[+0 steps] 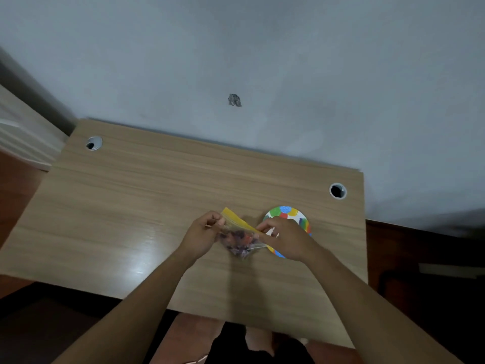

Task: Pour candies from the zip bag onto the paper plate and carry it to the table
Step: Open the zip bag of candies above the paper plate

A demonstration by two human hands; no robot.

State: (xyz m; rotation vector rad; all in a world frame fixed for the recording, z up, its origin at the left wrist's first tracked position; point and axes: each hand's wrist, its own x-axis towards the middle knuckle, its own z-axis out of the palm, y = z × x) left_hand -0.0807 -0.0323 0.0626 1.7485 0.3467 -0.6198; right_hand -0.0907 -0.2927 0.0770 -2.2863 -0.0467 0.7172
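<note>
A clear zip bag (240,239) with a yellow zip strip along its top holds several dark red and purple candies. I hold it just above the wooden desk (131,206). My left hand (202,233) pinches the bag's left top corner. My right hand (284,239) pinches the right end of the yellow strip. A paper plate (287,214) with coloured dots lies flat on the desk to the right of the bag, partly hidden under my right hand. No candy shows on the visible part of the plate.
The desk stands against a grey wall and has two round cable holes, one at the back left (93,143) and one at the back right (337,191). A reddish floor shows at the left and below the desk's near edge.
</note>
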